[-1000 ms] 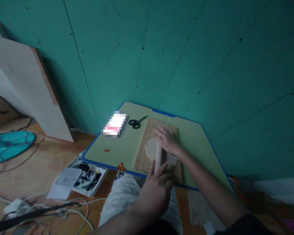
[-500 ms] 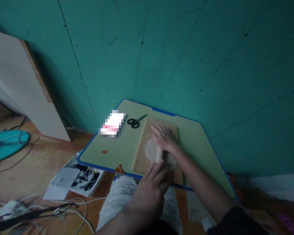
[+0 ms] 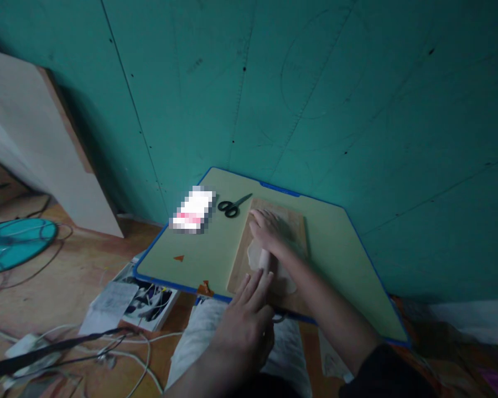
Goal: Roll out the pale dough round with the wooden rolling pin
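Both flat hands hide most of the pale wooden rolling pin (image 3: 266, 260), the right forearm (image 3: 315, 298) covers the far-right part of the flattened beige dough (image 3: 253, 255), and the white-pink item (image 3: 192, 210) left of the black scissors (image 3: 232, 206) is blurred beyond telling.

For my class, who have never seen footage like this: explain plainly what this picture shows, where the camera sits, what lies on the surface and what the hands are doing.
There is no machine here: a person wears one camera on the head, looking forward and down at their own two bare hands. A pale green low table with a blue rim stands against a teal wall. On it lies a light wooden cutting board with a flat pale sheet of dough. Both hands lie flat, palms down, on a pale wooden rolling pin across the dough: the left hand at the near end, the right hand at the far end. Beside the board lie black-handled scissors and a blurred white and pink item. Cables and papers lie on the floor.
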Action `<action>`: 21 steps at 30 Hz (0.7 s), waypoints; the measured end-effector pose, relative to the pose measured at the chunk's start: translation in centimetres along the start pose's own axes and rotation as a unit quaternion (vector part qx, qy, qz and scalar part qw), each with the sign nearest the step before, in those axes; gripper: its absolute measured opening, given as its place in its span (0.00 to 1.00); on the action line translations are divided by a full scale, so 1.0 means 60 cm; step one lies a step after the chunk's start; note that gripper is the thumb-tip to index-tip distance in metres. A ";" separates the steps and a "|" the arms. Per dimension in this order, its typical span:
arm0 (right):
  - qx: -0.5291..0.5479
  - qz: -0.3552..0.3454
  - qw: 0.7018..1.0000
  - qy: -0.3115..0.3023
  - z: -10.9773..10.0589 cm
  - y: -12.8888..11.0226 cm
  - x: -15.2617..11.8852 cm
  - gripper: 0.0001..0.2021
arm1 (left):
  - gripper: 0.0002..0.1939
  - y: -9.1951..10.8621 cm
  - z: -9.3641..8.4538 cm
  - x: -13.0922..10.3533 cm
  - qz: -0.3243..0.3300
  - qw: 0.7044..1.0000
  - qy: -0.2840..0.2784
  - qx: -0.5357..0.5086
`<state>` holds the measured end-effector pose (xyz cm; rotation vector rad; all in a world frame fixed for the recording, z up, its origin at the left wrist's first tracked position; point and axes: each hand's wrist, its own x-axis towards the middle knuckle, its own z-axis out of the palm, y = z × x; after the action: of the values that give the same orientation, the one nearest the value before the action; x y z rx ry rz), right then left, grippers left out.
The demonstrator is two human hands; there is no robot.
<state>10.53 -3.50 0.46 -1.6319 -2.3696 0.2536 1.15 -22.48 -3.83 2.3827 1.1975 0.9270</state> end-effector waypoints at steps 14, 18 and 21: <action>0.086 -0.084 0.993 0.011 -0.041 0.154 -0.074 0.24 | 0.06 0.034 0.001 0.045 0.176 0.980 -0.096 0.010; 0.086 -0.031 0.996 0.010 -0.031 0.130 -0.052 0.21 | 0.08 0.030 0.005 0.034 0.123 0.988 -0.092 -0.028; 0.031 0.009 0.999 0.011 -0.024 0.107 -0.037 0.22 | 0.19 0.028 -0.003 0.028 0.089 0.991 -0.089 -0.043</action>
<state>17.42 -3.27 -0.20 -1.6201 -2.3088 0.3078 2.78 -22.16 -2.13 2.4727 0.8756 0.7803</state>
